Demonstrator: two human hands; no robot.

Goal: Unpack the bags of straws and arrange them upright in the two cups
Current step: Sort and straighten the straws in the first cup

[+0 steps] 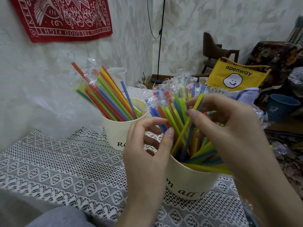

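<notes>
Straws in near cup, far cup behind

Left hand: raised over the near half of the table, back toward the camera, forearm entering from the bottom edge. Fingers loosely curled and spread, thumb extended upward; whether it holds anything cannot be told. Right hand: raised to the right of the left hand, forearm entering from the lower right. Thumb and forefinger pinch one yellow straw; remaining fingers curl behind. Hands near, not touching.
</notes>
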